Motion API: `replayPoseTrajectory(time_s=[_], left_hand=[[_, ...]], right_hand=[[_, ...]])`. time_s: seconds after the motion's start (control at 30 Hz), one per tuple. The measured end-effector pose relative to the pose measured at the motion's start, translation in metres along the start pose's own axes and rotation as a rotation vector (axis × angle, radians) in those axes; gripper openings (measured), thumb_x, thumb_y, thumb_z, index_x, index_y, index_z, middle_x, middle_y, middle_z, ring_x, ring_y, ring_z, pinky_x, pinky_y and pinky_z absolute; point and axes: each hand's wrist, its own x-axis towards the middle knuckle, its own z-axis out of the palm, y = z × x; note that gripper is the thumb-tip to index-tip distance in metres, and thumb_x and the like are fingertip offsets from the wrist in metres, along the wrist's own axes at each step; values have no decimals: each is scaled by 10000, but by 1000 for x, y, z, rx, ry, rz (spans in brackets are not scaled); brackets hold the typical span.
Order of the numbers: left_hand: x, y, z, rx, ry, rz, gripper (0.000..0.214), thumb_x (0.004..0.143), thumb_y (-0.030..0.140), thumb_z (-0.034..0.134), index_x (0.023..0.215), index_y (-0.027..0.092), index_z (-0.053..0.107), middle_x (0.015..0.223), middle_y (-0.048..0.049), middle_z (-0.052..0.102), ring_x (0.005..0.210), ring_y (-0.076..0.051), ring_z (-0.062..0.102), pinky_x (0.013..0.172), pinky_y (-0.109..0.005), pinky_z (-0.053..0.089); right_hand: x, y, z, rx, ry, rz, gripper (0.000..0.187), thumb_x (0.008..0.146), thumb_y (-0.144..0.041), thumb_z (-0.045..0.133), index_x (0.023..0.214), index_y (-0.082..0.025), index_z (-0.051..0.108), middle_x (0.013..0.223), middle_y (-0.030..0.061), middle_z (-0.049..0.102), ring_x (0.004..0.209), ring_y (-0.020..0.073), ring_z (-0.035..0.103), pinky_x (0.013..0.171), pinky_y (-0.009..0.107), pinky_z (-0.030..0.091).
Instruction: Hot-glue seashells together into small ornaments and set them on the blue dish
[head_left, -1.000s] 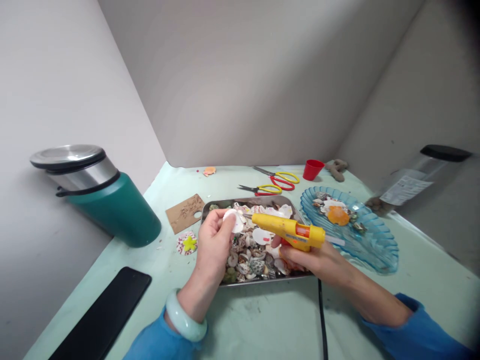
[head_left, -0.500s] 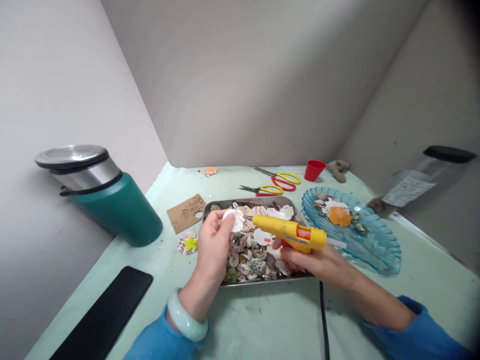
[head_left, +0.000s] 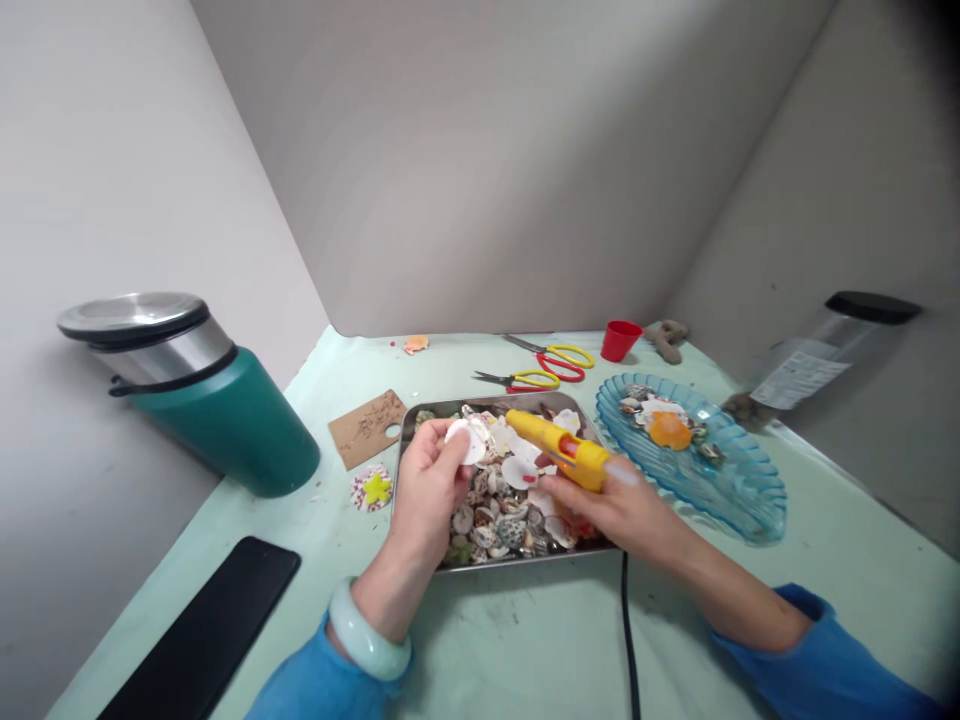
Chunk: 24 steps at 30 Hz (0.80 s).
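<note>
Between thumb and fingers, my left hand pinches a small white disc above the left part of a metal tray. A whitish, shiny patch shows at the disc's right edge. Wrapped around the handle of a yellow hot glue gun, my right hand is over the tray's right part. The gun's nozzle tip is hard to make out, and its yellow front end is apart from the disc. Shells of many kinds fill the tray, with several white pieces lying on them.
Left stand a green bottle, a phone, a brown card and a starfish-topped disc. Behind are scissors and a red cup. Right are a blue dish and a clear jar. A black cable runs frontward.
The glue gun has turned and drawn back from the disc, its front end now pointing more upward and away. My left hand keeps its pinch on the disc. The whole view has shifted slightly.
</note>
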Motion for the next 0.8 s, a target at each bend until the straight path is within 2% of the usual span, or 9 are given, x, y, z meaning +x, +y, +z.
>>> replayPoseTrajectory(time_s=[0.2, 0.3, 0.37, 0.5, 0.6, 0.8], left_hand=[[3, -4, -2, 36, -35, 43, 157, 800, 284, 581, 864, 200, 464, 452, 106, 430, 356, -48, 287, 348, -155, 213], [3, -4, -2, 23, -21, 39, 185, 774, 276, 612, 860, 203, 465, 533, 90, 495, 383, -57, 395, 341, -149, 281], [2, -4, -2, 4, -42, 46, 218, 760, 289, 642, 855, 201, 466, 595, 76, 532, 423, -71, 477, 349, -158, 348], [-1, -4, 2, -22, -137, 73, 241, 762, 299, 657, 826, 191, 451, 678, 40, 587, 507, -112, 587, 399, -202, 460], [-3, -4, 4, -36, -182, 86, 245, 774, 295, 655, 817, 193, 436, 739, 33, 592, 548, -123, 622, 429, -218, 490], [-6, -4, 6, -24, -225, 41, 253, 785, 308, 660, 831, 196, 437, 778, 37, 577, 575, -129, 641, 463, -223, 499]], right_hand=[[-1, -5, 3, -547, -101, -86, 228, 869, -354, 569, 1007, -194, 653, 816, 34, 676, 721, 206, 616, 630, 298, 431], [-3, -10, -3, -682, -113, -148, 321, 829, -385, 637, 1081, -188, 655, 969, 82, 686, 891, 262, 623, 751, 346, 447], [-3, -16, -8, -728, -88, -172, 361, 816, -418, 657, 1095, -189, 663, 998, 97, 678, 917, 271, 616, 768, 356, 447], [0, -35, -14, -682, 59, -216, 241, 886, -394, 577, 960, -203, 704, 894, 60, 684, 812, 216, 620, 710, 314, 432], [4, -45, -6, -539, 73, -273, 205, 915, -349, 544, 875, -216, 695, 819, 8, 689, 703, 152, 601, 643, 267, 407], [5, -36, 13, -286, 152, -289, 247, 930, -294, 518, 731, -188, 618, 642, -30, 590, 593, 113, 512, 585, 234, 384]])
